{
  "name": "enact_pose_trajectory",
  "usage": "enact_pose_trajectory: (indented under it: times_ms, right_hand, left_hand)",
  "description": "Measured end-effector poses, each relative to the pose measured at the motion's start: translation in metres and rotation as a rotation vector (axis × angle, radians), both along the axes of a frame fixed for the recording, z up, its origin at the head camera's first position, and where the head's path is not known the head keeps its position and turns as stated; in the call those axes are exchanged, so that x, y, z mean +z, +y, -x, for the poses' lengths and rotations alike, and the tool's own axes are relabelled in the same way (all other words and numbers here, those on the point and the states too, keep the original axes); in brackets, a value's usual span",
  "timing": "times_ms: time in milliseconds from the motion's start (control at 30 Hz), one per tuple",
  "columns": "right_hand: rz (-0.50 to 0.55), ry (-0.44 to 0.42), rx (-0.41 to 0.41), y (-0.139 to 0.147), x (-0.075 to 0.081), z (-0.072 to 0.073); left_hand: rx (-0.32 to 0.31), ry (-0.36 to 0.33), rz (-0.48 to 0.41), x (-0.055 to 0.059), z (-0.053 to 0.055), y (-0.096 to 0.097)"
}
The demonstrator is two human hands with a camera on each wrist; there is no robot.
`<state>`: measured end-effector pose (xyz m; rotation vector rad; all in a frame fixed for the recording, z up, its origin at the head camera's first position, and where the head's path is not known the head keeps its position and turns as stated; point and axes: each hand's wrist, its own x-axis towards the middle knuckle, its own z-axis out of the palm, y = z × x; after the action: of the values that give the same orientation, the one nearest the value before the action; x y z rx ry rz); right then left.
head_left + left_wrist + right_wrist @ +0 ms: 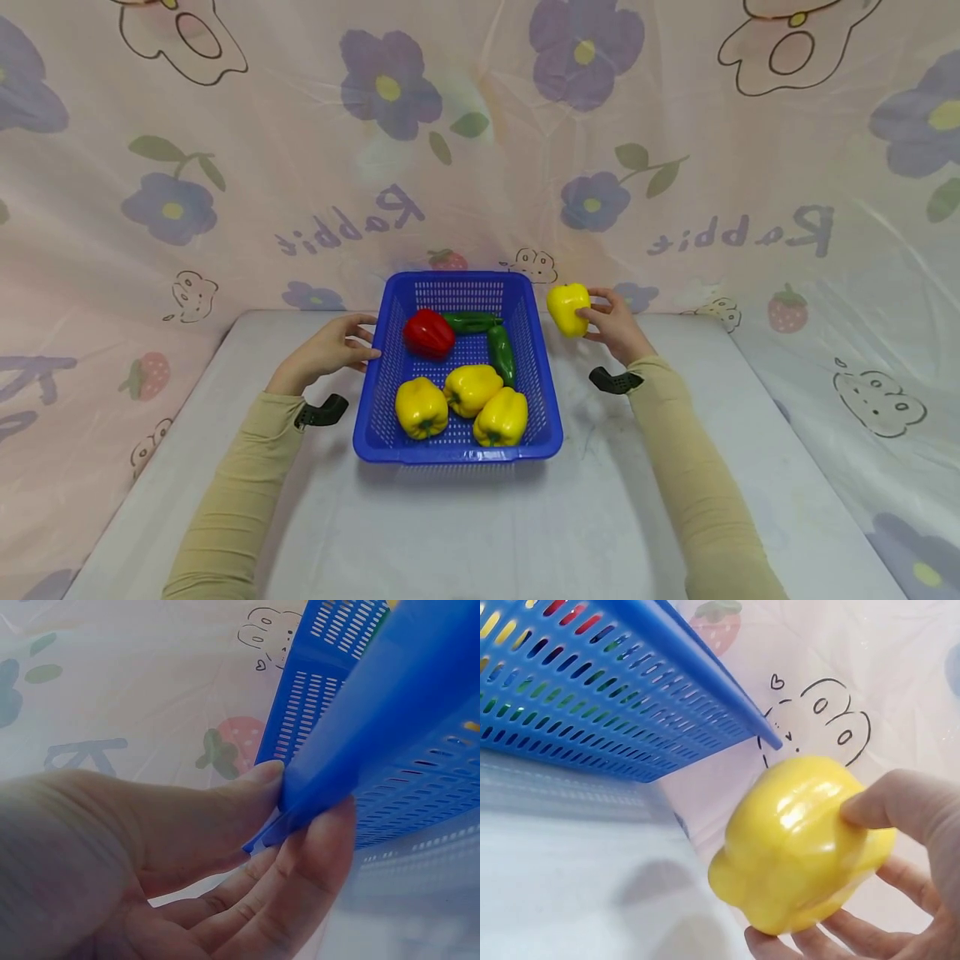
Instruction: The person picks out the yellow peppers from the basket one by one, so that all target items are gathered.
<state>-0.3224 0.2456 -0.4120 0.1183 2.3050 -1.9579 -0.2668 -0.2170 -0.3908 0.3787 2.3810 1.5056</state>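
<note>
A yellow bell pepper (pixel 567 309) is held in my right hand (pixel 617 325), just outside the right rim of a blue plastic basket (pixel 551 408). In the right wrist view the thumb lies on top of the yellow bell pepper (pixel 802 840) and the fingers curl beneath. My left hand (pixel 330 350) grips the basket's left rim; the left wrist view has the thumb above the blue rim (pixel 337 742) and fingers below. Inside the basket lie a red bell pepper (pixel 429 334), two green peppers (pixel 501 354) and three yellow bell peppers (pixel 422 408).
The basket stands on a white-covered table (pixel 435 533). Behind it hangs a pale curtain (pixel 480 167) printed with flowers, strawberries and rabbits, close to the table's back edge. A black wrist mount (pixel 615 381) sticks out from the right sleeve, another black mount (pixel 324 411) from the left.
</note>
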Motion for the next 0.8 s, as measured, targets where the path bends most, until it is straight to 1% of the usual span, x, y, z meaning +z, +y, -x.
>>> enact_pose_trajectory:
  times_ms: [267, 600, 800]
  right_hand:
    - [0.031, -0.022, -0.002, 0.0, -0.011, 0.003]
    - [-0.003, -0.036, -0.001, 0.002, -0.02, 0.005]
    - [0.015, -0.057, -0.005, 0.002, -0.025, 0.007]
  left_hand:
    - [0.011, -0.014, 0.001, -0.001, 0.0, 0.0]
    - [0.007, -0.009, -0.006, -0.001, 0.0, -0.001]
    - [0.002, -0.01, -0.017, -0.001, 0.0, -0.001]
